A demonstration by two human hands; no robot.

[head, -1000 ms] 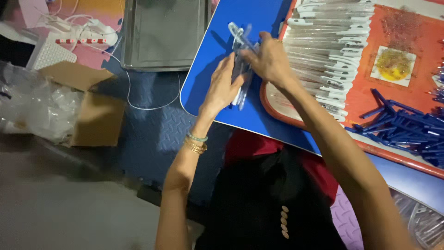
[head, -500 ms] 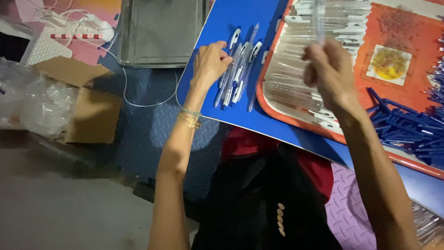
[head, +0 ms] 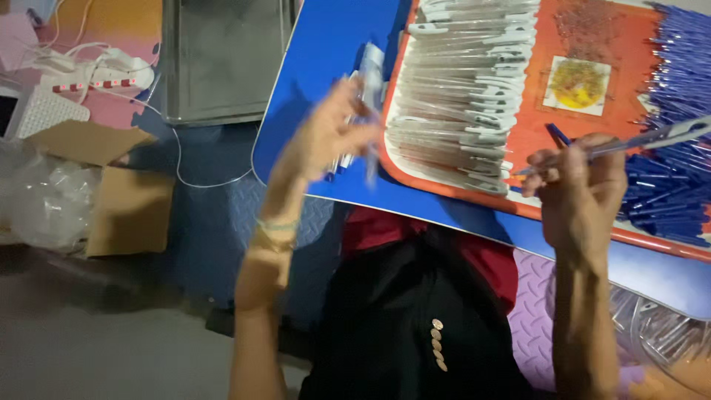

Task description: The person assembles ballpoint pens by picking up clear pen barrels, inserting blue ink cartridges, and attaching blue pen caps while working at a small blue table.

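1. Currently, I read the right hand (head: pixel 581 194) as pinched shut on a slim clear plastic pen barrel (head: pixel 652 139), held above the orange plastic tray (head: pixel 527 137) and not touching it.
2. Long axis of the barrel: it runs from the fingers up and to the right in the head view, tilted slightly off level. The free end points to the right edge of the picture, over the heap of dark blue pen parts (head: pixel 678 148). Which end is the tip I cannot tell.
3. The left hand (head: pixel 322 137) is motion-blurred. It appears closed on a small bunch of white-and-clear pens (head: pixel 369 81), raised over the blue tabletop (head: pixel 326 55) just beside the tray's left rim. The two hands are well apart.
4. Handling judgement: the barrel looks very light, stiff and smooth, so it is likely to slip or roll between fingertips. A thin wall may crack under a hard squeeze.
5. Grip point, as I judge it: pinch near one end, as the right hand does now, leaving the rest of the length free.
6. Surroundings: rows of white-clipped clear pen barrels (head: pixel 459 89) fill the tray's left half. A small yellow-patterned square card (head: pixel 578 83) lies mid-tray.
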